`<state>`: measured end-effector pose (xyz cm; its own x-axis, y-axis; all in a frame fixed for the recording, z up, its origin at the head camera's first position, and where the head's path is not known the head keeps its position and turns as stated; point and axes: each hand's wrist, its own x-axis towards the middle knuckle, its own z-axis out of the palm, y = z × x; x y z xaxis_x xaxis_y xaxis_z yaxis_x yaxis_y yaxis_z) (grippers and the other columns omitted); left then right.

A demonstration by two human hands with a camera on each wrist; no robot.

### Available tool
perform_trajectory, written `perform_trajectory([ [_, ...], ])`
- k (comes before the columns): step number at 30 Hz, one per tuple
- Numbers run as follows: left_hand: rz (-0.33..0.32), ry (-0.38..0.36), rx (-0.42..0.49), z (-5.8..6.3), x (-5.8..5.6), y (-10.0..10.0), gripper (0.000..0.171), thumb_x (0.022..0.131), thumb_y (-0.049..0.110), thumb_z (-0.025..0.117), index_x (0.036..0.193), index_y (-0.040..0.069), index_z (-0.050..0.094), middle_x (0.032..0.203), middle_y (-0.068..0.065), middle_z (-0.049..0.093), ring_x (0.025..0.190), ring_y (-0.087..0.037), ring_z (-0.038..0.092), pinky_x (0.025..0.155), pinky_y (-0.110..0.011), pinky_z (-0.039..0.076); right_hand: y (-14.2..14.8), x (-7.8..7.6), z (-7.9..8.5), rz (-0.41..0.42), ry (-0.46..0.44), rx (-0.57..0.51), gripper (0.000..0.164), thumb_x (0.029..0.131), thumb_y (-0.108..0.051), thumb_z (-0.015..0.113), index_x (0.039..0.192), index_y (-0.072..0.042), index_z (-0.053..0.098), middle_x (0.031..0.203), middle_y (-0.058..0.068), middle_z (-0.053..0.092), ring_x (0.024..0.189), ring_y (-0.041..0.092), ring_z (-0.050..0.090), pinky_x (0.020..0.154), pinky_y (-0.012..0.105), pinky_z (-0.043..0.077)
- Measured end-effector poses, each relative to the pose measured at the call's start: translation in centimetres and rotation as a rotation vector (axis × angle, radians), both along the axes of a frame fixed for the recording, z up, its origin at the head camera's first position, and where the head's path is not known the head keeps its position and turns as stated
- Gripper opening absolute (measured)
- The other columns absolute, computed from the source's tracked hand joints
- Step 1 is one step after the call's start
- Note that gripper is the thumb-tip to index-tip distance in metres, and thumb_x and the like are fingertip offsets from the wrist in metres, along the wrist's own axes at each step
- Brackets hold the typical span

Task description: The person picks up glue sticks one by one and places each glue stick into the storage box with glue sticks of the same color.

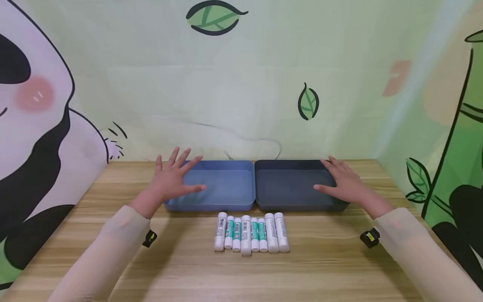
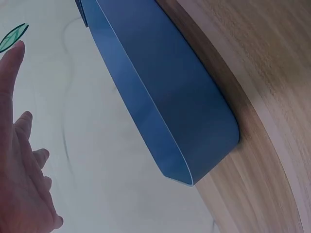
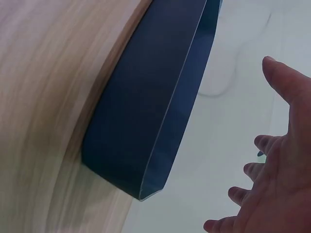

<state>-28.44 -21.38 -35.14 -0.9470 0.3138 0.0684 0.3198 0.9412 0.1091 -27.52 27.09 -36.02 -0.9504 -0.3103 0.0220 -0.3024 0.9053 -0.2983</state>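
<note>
Cream left sleeve (image 1: 102,256) at eight o'clock, matching right sleeve (image 1: 424,247) at four; yellow-marked black left wrist camera (image 1: 149,238) and right wrist camera (image 1: 370,238).

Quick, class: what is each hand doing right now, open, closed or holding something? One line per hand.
Left hand: open, holding nothing, near the blue rectangular tray.
Right hand: open, holding nothing, near the dark rectangular tray.
</note>
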Motion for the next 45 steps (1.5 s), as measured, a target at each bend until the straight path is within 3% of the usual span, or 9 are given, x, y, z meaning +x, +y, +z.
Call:
perform_trajectory([
  [11,0.011,-0.048,0.052,-0.2,1.1,0.4,0.093,0.091,0.063,0.064,0.164,0.029,0.02,0.173,-0.016,0.014,0.159,-0.046,0.004,0.119,-0.08,-0.005,1.6,0.7,-0.7,0.008,-0.045,-0.105,0.101,0.095,-0.056,0.063,0.161,0.004,0.016,0.165,0.038,0.01,0.15,0.062,0.012,0.116,0.08,0.017],
  [15,0.016,-0.023,0.06,0.0,1.9,0.8,0.091,0.092,0.062,0.064,0.164,0.026,0.022,0.168,-0.021,0.028,0.156,-0.047,0.021,0.119,-0.081,0.007,2.4,0.9,-0.8,0.018,-0.051,-0.138,0.101,0.096,-0.054,0.063,0.16,0.007,0.015,0.163,0.041,0.012,0.149,0.062,0.013,0.115,0.08,0.016],
  [20,0.026,-0.01,0.079,0.3,3.0,1.5,0.082,0.095,0.059,0.062,0.159,0.013,0.037,0.157,-0.025,0.045,0.144,-0.049,0.043,0.116,-0.076,0.028,3.3,1.1,-0.9,0.002,-0.079,-0.158,0.1,0.096,-0.052,0.062,0.158,0.012,0.015,0.16,0.044,0.015,0.146,0.064,0.016,0.114,0.079,0.021],
  [28,-0.001,-0.074,0.147,1.0,4.5,2.4,0.071,0.1,0.05,0.059,0.152,0.004,0.046,0.153,-0.026,0.05,0.138,-0.048,0.05,0.11,-0.063,0.046,4.3,1.3,-1.0,-0.046,-0.203,-0.212,0.105,0.097,-0.05,0.062,0.159,0.013,0.004,0.159,0.047,0.011,0.144,0.067,0.019,0.113,0.078,0.027],
  [35,-0.017,-0.134,0.233,0.7,5.0,2.9,0.055,0.102,0.039,0.059,0.142,0.002,0.057,0.126,-0.025,0.069,0.11,-0.038,0.069,0.09,-0.053,0.058,5.2,1.3,-1.2,-0.094,-0.329,-0.281,0.102,0.101,-0.049,0.057,0.159,0.011,-0.001,0.159,0.046,0.013,0.143,0.066,0.021,0.111,0.076,0.034],
  [39,-0.007,-0.178,0.272,0.4,5.2,3.1,0.049,0.102,0.037,0.059,0.139,0.003,0.061,0.117,-0.021,0.072,0.101,-0.032,0.071,0.082,-0.047,0.059,6.1,1.1,-1.3,-0.128,-0.417,-0.326,0.095,0.106,-0.044,0.05,0.157,0.014,-0.004,0.159,0.045,0.012,0.144,0.064,0.023,0.113,0.072,0.036],
  [45,0.009,-0.301,0.37,0.1,5.7,3.1,0.045,0.103,0.033,0.059,0.136,0.003,0.063,0.117,-0.019,0.072,0.096,-0.028,0.07,0.077,-0.041,0.057,7.3,0.7,-1.7,-0.138,-0.548,-0.509,0.082,0.111,-0.035,0.037,0.155,0.018,-0.008,0.159,0.046,0.006,0.148,0.063,0.016,0.117,0.07,0.032],
])
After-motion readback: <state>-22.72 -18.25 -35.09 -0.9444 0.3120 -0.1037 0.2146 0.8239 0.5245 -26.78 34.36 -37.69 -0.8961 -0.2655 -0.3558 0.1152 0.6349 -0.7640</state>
